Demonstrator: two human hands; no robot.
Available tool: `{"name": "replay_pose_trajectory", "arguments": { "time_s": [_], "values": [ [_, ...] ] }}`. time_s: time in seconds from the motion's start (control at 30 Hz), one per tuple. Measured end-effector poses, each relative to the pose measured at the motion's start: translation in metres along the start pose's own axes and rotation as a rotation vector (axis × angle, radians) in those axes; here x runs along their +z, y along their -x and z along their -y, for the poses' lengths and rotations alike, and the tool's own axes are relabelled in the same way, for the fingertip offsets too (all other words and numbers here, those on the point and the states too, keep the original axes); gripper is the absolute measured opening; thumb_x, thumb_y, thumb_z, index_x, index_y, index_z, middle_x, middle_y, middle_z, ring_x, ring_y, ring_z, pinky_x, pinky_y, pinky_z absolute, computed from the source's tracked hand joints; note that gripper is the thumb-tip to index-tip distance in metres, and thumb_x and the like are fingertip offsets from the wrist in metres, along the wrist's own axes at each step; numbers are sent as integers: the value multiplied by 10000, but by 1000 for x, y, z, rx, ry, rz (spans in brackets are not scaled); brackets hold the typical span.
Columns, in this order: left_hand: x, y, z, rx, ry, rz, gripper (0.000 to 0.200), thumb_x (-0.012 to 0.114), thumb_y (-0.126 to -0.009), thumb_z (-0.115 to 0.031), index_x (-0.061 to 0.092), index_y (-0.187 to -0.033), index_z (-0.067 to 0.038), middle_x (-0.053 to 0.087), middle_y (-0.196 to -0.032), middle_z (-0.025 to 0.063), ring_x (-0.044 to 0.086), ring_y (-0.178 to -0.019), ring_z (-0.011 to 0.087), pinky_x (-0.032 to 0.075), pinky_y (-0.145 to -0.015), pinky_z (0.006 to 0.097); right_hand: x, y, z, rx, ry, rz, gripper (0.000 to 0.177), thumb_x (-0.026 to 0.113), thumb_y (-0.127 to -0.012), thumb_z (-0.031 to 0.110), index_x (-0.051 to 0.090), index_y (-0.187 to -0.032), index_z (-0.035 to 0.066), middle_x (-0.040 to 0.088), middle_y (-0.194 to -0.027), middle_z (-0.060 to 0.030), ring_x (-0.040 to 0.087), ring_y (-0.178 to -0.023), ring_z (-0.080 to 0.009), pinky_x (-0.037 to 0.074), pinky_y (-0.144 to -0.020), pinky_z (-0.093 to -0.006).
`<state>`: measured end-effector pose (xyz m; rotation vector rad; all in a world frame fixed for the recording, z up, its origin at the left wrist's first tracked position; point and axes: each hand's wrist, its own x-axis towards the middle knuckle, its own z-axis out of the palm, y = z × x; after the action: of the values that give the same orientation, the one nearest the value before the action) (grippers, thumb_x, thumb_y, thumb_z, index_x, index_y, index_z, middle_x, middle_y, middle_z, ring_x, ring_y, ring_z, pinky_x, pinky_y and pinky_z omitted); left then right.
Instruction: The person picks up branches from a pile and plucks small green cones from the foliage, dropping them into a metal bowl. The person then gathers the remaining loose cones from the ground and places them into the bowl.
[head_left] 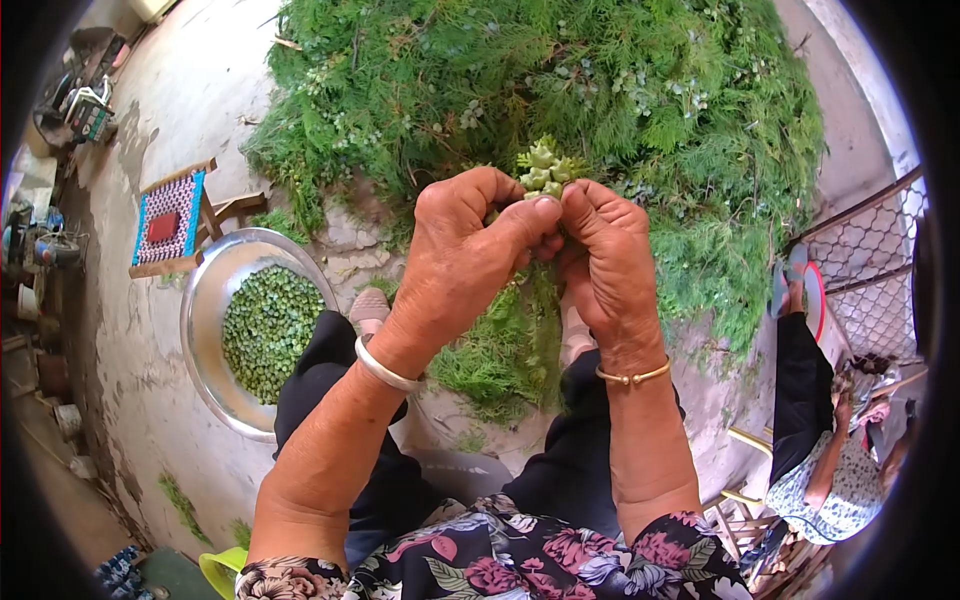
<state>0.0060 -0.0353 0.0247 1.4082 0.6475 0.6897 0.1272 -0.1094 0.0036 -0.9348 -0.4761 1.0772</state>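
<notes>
My left hand [465, 250] and my right hand [612, 255] meet in front of me, fingers pinched together. Between them is a conifer sprig [543, 168] with a cluster of pale green knobbly cones, sticking up past the fingertips. Both thumbs press close to the cones, and the lower part of the sprig is hidden by my fingers. A wide metal basin [203, 372] to the left of my legs holds many small green cones [268, 335]. Beneath my hands, loose green foliage [490, 365] lies on the ground between my feet.
A large heap of conifer branches [560, 75] spreads ahead. Beyond the basin stands a small woven-top stool [165, 225] with a red object on it. At right, another person [830, 480] sits near a wire-mesh panel [865, 265]. Assorted clutter [90, 115] lines the left wall.
</notes>
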Motion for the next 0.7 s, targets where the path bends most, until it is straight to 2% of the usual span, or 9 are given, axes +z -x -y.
{"name": "replay_pose_trajectory", "arguments": {
  "time_s": [0.07,0.13,0.2,0.23,0.33,0.37,0.5,0.57,0.7],
  "values": [
    [-2,0,-4,-63,115,40,185,582,-887,-155,597,-803,8,620,-656,47,506,-512,53,392,-437,185,-3,0,1,-6,20,37,193,630,-869,170,600,-864,-20,593,-730,-44,523,-612,-106,441,-553,-228],
    [-5,0,-4,-126,231,80,186,569,-895,-160,595,-824,10,616,-662,57,501,-503,61,389,-433,186,-7,1,5,110,-137,90,254,631,-864,239,594,-866,-12,568,-697,-37,517,-606,-112,431,-548,-233],
    [-6,-1,-1,-202,562,127,175,547,-897,-154,583,-868,15,605,-693,89,512,-527,89,398,-436,206,-12,2,9,128,-170,112,271,630,-860,259,588,-871,-8,553,-688,-32,502,-600,-109,421,-546,-235],
    [-9,-4,1,-216,660,171,187,546,-888,-152,567,-941,26,608,-765,120,522,-559,119,414,-446,230,-14,2,10,146,-204,137,288,629,-856,279,583,-876,-4,538,-679,-27,486,-594,-106,410,-543,-238],
    [-8,-6,-2,-238,823,78,181,588,-867,-125,569,-931,44,630,-804,116,533,-553,107,403,-433,200,-15,3,12,167,-289,215,286,614,-870,288,574,-875,5,516,-679,-19,443,-583,-93,387,-536,-247],
    [-8,-7,1,-213,824,93,232,627,-842,-129,555,-980,44,623,-816,103,517,-548,96,387,-431,201,-14,3,13,168,-289,214,286,614,-870,288,574,-875,5,516,-679,-19,443,-583,-93,387,-536,-247],
    [-4,-6,1,-212,687,73,190,646,-823,-106,577,-935,31,603,-752,69,502,-544,80,367,-426,199,-13,5,13,184,-263,152,298,623,-863,304,569,-875,11,497,-674,-12,416,-580,-89,365,-526,-251],
    [-3,-4,5,-201,475,113,157,581,-876,-110,572,-972,15,580,-769,42,478,-539,64,366,-426,180,-14,6,11,205,-228,144,303,626,-860,310,569,-874,13,498,-674,-14,420,-582,-90,362,-526,-248],
    [-4,-7,9,-204,533,164,128,598,-873,-128,573,-903,-6,549,-728,6,453,-517,53,355,-421,178,-13,7,9,212,-224,189,309,629,-859,313,569,-879,10,504,-673,-17,407,-569,-85,353,-523,-244]
  ]
}}
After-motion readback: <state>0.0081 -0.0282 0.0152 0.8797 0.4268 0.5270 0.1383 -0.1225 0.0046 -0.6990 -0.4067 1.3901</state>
